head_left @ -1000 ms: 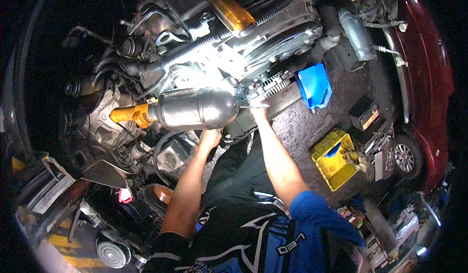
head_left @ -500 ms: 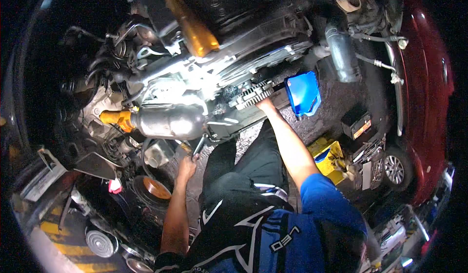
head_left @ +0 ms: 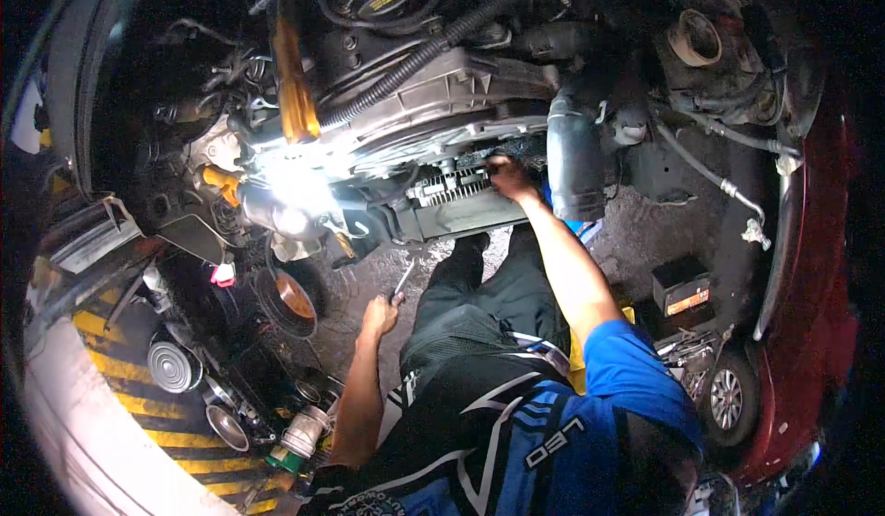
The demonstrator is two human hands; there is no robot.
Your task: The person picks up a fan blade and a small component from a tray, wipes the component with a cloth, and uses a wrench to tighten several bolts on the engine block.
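Observation:
My left hand (head_left: 378, 317) is closed around the lower end of a slim silver wrench (head_left: 405, 281), which points up and away over the floor. It is clear of the engine parts. My right hand (head_left: 512, 181) reaches into the gap in front of the engine, fingers curled down by the right end of a toothed metal part (head_left: 454, 188). Its fingertips are partly hidden in shadow, and I cannot make out what they grip. The toothed part sits just behind a dark flat crossbar (head_left: 470, 217). Right of my right hand stands a thick grey pipe (head_left: 575, 161).
A bright light glares beside an amber-handled tool (head_left: 295, 97) at the left. A ribbed black hose (head_left: 406, 72) crosses the engine. On the floor are a battery (head_left: 680, 286), a wheel (head_left: 727, 400) and a round pan (head_left: 290, 300). A red body panel (head_left: 807, 267) borders the right.
The whole view has shifted. My left hand has drawn the wrench away from the engine parts. My right hand is now farther over the toothed part's right end, and the blue container is mostly hidden.

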